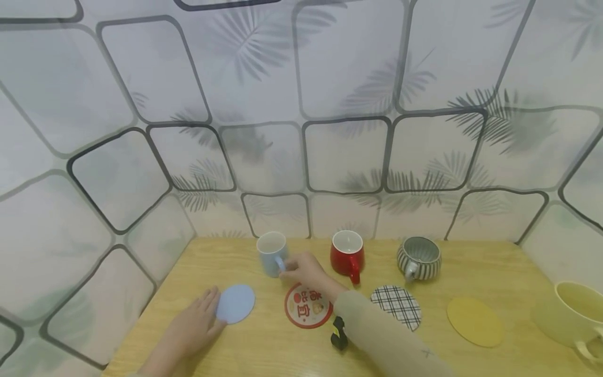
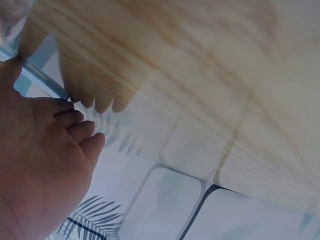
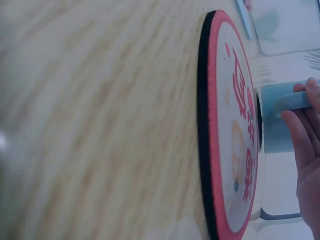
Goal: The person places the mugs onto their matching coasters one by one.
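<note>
The light blue mug (image 1: pixel 271 255) stands at the back left of the wooden table, and my right hand (image 1: pixel 306 271) pinches its handle from the right. In the right wrist view the fingers of my right hand (image 3: pixel 307 130) are on the handle of the blue mug (image 3: pixel 276 131). My left hand (image 1: pixel 195 320) lies at the left, thumb and fingertips at the edge of a round light blue coaster (image 1: pixel 236 303). In the left wrist view my left hand (image 2: pixel 47 160) touches the thin rim of that coaster (image 2: pixel 42 80) between thumb and fingers.
A red patterned coaster (image 1: pixel 308 306) lies below my right hand. Further right are a red mug (image 1: pixel 347 257), a striped grey cup (image 1: pixel 419 260), a checked coaster (image 1: pixel 397 306), a yellow coaster (image 1: pixel 475 321) and a yellow mug (image 1: pixel 565 317). A small black object (image 1: pixel 338 335) lies by my right sleeve.
</note>
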`<state>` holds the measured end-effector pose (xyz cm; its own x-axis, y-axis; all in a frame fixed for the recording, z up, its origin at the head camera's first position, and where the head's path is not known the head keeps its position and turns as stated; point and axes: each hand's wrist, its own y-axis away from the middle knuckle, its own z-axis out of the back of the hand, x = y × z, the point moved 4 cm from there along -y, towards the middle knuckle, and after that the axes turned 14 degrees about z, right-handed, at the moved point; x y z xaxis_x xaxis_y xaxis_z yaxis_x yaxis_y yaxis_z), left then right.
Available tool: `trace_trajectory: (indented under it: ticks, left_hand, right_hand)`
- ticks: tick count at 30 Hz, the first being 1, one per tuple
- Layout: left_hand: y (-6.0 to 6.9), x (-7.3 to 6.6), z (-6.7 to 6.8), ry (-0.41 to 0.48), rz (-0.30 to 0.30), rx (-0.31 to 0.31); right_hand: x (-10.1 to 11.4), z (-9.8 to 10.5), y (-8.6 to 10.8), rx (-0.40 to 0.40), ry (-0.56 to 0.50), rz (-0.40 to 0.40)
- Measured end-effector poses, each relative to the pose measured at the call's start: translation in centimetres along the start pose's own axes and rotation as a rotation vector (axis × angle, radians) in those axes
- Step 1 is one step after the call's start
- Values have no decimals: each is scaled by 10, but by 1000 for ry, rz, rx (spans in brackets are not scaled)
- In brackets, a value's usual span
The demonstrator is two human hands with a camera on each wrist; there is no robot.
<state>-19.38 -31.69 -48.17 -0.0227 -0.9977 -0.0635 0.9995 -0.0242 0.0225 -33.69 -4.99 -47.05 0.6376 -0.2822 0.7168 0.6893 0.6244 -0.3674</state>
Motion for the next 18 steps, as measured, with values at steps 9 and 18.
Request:
trace_trajectory:
  ticks: [9,18]
  left_hand:
    - [0,3,-3,-10,-2,-31]
    - [-1,3,-4,-6,-4,-19]
  right_hand:
    - [11,1,5,-51,-36,3]
    - [21,-3,7,-81,-38,21]
